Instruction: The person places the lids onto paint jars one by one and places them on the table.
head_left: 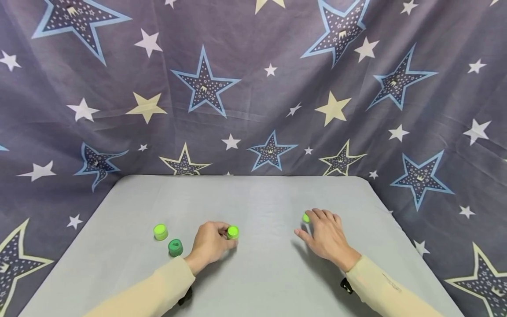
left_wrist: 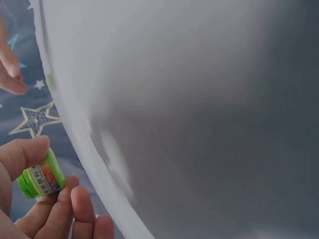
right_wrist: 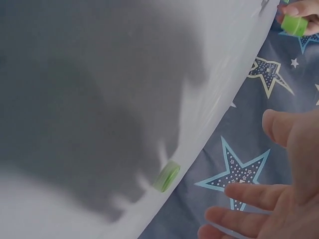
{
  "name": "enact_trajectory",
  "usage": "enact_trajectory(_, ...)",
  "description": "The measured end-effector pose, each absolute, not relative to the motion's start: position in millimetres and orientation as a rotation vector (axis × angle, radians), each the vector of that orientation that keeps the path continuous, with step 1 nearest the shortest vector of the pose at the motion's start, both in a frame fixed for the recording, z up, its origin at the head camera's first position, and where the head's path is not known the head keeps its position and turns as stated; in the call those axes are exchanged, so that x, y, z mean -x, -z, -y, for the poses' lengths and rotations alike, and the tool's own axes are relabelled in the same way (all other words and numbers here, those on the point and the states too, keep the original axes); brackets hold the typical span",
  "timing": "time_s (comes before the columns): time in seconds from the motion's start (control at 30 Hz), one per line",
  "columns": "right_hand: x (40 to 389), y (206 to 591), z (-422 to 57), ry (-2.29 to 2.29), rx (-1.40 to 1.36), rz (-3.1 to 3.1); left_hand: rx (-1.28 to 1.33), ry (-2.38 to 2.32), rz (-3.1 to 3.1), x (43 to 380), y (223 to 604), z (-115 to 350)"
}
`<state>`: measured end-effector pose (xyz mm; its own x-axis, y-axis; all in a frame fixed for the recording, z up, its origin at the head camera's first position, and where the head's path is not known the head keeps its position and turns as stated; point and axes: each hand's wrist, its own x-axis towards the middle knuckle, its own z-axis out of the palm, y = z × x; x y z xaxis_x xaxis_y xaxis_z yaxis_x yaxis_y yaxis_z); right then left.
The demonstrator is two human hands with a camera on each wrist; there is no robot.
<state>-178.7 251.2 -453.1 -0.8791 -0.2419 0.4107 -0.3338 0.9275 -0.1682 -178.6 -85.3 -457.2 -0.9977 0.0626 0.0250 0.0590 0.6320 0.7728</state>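
Observation:
My left hand (head_left: pixel 211 244) pinches a small light-green tub (head_left: pixel 233 232) between thumb and fingers. In the left wrist view, the tub (left_wrist: pixel 42 175) shows a printed label with a barcode around its side. A light-green lid (right_wrist: pixel 167 176) lies on the table in the right wrist view. My right hand (head_left: pixel 328 235) hovers beside this lid (head_left: pixel 306 218) with its fingers spread and nothing in its grasp. Left of my left hand stand a second light-green tub (head_left: pixel 160 232) and a dark-green tub (head_left: pixel 175 248), which has an uneven top.
A pale grey cloth covers the table (head_left: pixel 269 273). Behind it hangs a dark curtain (head_left: pixel 245 88) printed with stars, meeting the table's far edge.

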Motion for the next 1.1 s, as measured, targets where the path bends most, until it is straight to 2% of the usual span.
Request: enact_trajectory(1.1, 224, 459, -251, -0.214, -0.225, 2.959, -0.282, -1.433, -2.735, 137, 444, 75)
